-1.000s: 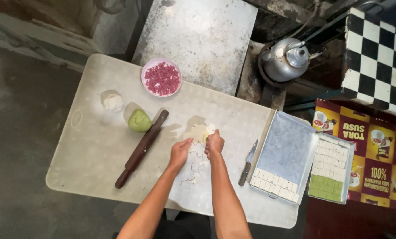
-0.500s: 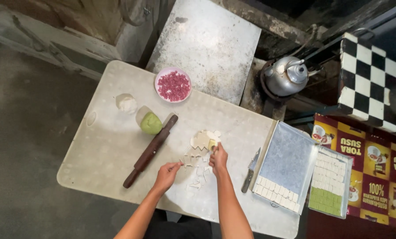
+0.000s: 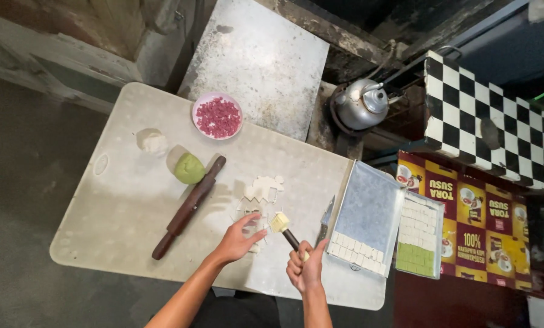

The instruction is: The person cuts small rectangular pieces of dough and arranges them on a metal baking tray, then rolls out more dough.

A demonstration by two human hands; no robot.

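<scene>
Our right hand [image 3: 305, 270] is gripping a square cutter [image 3: 279, 223]; our left hand [image 3: 238, 240], half-curled, is covering dough pieces [image 3: 261, 189] we cannot make out.

Below me a pale, floured rectangular counter [image 3: 120, 200] with rounded corners stands on a dark grey concrete floor [image 3: 23, 182]. Behind it leans a scuffed grey metal sheet [image 3: 260, 61] against a worn, dim wall [image 3: 71, 36]. To my right sits a black-and-white chequered surface [image 3: 485, 121], and a red and yellow printed panel [image 3: 466, 212] beneath it; the light is low
</scene>
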